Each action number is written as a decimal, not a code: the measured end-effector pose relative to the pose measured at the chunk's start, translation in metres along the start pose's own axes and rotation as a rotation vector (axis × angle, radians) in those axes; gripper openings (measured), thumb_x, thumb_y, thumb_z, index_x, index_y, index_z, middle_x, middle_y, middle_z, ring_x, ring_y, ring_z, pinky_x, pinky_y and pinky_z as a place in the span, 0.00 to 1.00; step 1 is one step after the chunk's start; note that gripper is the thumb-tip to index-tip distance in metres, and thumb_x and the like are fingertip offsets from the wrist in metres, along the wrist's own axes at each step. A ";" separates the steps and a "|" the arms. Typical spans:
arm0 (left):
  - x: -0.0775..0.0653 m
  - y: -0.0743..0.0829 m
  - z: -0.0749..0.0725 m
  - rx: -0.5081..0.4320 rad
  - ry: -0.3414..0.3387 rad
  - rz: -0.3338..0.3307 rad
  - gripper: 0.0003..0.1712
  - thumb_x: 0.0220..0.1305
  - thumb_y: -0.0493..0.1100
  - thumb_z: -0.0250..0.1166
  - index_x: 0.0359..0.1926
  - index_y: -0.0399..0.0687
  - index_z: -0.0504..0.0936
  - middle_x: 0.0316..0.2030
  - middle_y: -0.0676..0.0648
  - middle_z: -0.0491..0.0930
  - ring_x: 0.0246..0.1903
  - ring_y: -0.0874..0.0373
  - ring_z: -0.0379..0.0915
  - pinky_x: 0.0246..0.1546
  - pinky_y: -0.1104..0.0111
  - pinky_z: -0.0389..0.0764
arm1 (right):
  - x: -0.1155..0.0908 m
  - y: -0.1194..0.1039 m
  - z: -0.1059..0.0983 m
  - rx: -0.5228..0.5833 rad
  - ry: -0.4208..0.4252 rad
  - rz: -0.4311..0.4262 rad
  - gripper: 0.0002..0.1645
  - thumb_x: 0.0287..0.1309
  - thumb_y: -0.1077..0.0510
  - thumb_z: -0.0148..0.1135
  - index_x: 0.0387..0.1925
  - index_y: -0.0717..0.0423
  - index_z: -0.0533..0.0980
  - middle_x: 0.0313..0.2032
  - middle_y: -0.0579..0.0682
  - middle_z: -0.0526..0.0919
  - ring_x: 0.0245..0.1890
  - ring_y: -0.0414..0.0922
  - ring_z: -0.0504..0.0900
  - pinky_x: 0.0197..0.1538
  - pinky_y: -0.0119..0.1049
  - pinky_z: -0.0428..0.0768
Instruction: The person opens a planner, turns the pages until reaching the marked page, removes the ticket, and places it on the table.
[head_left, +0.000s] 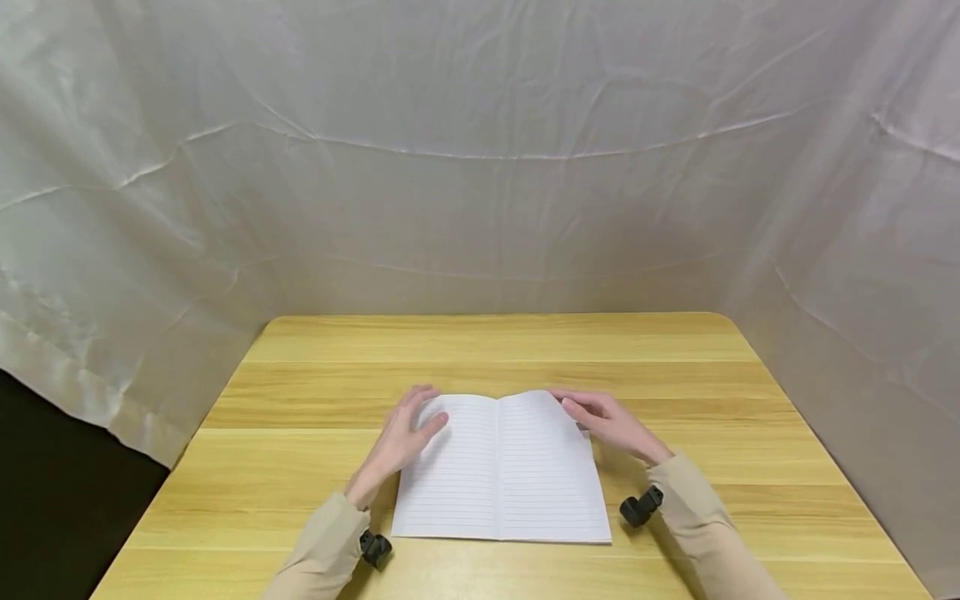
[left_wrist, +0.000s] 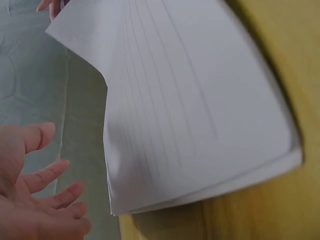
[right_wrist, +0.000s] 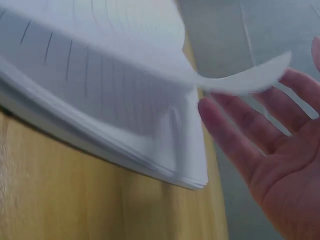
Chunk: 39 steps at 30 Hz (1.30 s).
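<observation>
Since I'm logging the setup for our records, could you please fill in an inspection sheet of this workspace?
Surface: wood-grain table, pale yellow, rounded far corners.
Job's things: ruled notebook, lying open on the table; lifted page on its right side, curling up off the sheets below.
Clutter: nothing seen.
Left hand: left hand at the notebook's left edge, fingers relaxed, holding nothing.
Right hand: right hand at the lifted page, fingers extended, seemingly touching it.
Wrist gear: left wrist camera and right wrist camera, both black.
Cables: nothing seen.
Surroundings: pale, creased curtain behind and at both sides; dark area at lower left, contents indistinct.
</observation>
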<state>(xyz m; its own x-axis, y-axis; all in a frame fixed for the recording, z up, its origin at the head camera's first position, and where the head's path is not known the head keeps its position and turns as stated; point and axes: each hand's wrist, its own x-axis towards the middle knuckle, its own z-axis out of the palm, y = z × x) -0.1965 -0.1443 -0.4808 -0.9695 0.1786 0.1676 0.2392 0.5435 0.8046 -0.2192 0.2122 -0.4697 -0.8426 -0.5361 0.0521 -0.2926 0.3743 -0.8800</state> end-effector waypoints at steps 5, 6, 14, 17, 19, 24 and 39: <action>-0.002 0.005 0.002 -0.077 -0.019 -0.012 0.29 0.70 0.45 0.64 0.68 0.39 0.72 0.70 0.36 0.70 0.73 0.37 0.61 0.74 0.39 0.59 | -0.005 -0.008 0.000 0.072 -0.133 0.010 0.28 0.81 0.51 0.39 0.72 0.60 0.65 0.73 0.66 0.65 0.69 0.67 0.69 0.63 0.52 0.80; -0.002 0.006 0.002 -0.093 -0.025 -0.009 0.30 0.70 0.46 0.64 0.68 0.39 0.72 0.70 0.37 0.70 0.73 0.37 0.60 0.74 0.40 0.59 | -0.005 -0.009 0.001 0.080 -0.156 0.014 0.28 0.81 0.51 0.39 0.73 0.59 0.65 0.73 0.65 0.65 0.69 0.67 0.70 0.64 0.52 0.80; -0.004 0.012 0.007 -0.243 -0.097 0.118 0.30 0.74 0.41 0.59 0.72 0.38 0.65 0.67 0.31 0.71 0.69 0.37 0.67 0.74 0.43 0.62 | -0.004 -0.023 0.008 0.035 -0.275 -0.022 0.26 0.81 0.54 0.38 0.73 0.54 0.67 0.75 0.56 0.64 0.72 0.60 0.69 0.69 0.48 0.76; -0.005 0.016 0.010 -0.291 -0.153 0.152 0.29 0.75 0.41 0.56 0.73 0.39 0.64 0.67 0.29 0.71 0.69 0.36 0.67 0.73 0.42 0.62 | -0.004 -0.024 0.011 -0.054 -0.292 -0.045 0.26 0.81 0.53 0.38 0.72 0.51 0.68 0.75 0.53 0.65 0.73 0.58 0.67 0.72 0.40 0.72; -0.006 0.019 0.012 -0.307 -0.188 0.168 0.28 0.76 0.41 0.55 0.73 0.39 0.64 0.66 0.29 0.72 0.69 0.36 0.68 0.73 0.41 0.63 | -0.003 -0.025 0.014 -0.100 -0.298 -0.046 0.25 0.81 0.51 0.39 0.71 0.49 0.69 0.75 0.52 0.65 0.75 0.57 0.65 0.74 0.36 0.69; -0.006 0.025 0.017 -0.289 -0.221 0.177 0.25 0.78 0.42 0.52 0.70 0.38 0.69 0.65 0.33 0.75 0.68 0.38 0.69 0.71 0.43 0.66 | -0.001 -0.027 0.022 -0.135 -0.312 -0.055 0.25 0.80 0.50 0.40 0.69 0.49 0.73 0.75 0.53 0.65 0.77 0.58 0.61 0.77 0.39 0.63; -0.008 0.020 0.023 -0.139 -0.166 0.074 0.19 0.75 0.43 0.57 0.58 0.35 0.82 0.57 0.37 0.83 0.62 0.40 0.77 0.67 0.47 0.73 | 0.000 -0.018 0.031 -0.032 -0.262 -0.062 0.26 0.80 0.51 0.40 0.67 0.58 0.73 0.73 0.58 0.68 0.74 0.61 0.63 0.76 0.53 0.64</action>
<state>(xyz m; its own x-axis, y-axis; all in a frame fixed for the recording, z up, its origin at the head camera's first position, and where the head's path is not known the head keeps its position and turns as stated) -0.1830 -0.1163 -0.4794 -0.9248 0.3528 0.1424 0.2889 0.4079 0.8661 -0.1998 0.1826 -0.4689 -0.6782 -0.7345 -0.0218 -0.3579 0.3561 -0.8632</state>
